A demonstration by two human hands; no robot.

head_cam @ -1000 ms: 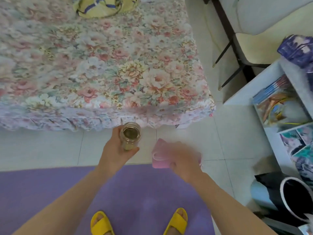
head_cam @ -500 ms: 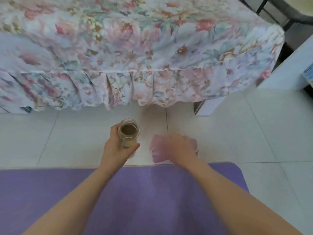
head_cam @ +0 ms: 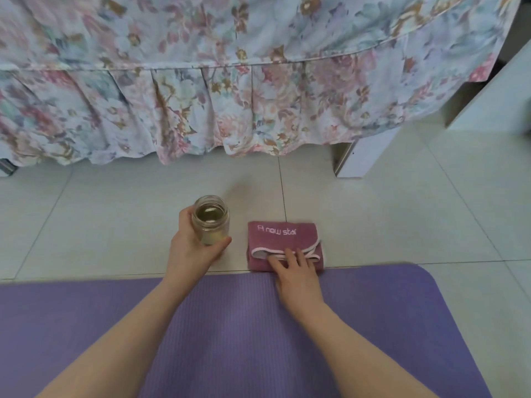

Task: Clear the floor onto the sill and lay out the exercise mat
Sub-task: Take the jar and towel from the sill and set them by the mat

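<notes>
The purple exercise mat [head_cam: 258, 326] lies flat across the bottom of the view, its far edge along a floor tile joint. My left hand [head_cam: 191, 251] is wrapped around a glass jar [head_cam: 210, 219] with yellowish liquid, held low over the tiles just beyond the mat's edge. A folded pink towel [head_cam: 283, 235] with white lettering lies on the floor to the right of the jar, touching the mat's edge. My right hand [head_cam: 296, 268] rests flat on the towel's near edge, fingers spread.
A bed with a floral cover and frilled skirt [head_cam: 244, 104] fills the top of the view. A white bed leg [head_cam: 356, 159] stands at right of centre. White furniture [head_cam: 494, 99] sits at the far right. Pale floor tiles [head_cam: 100, 219] lie between mat and bed.
The view has dropped lower and closer to the floor. The pink towel, held up in my right hand before, now lies on the tiles. The jar has come down with my left hand.
</notes>
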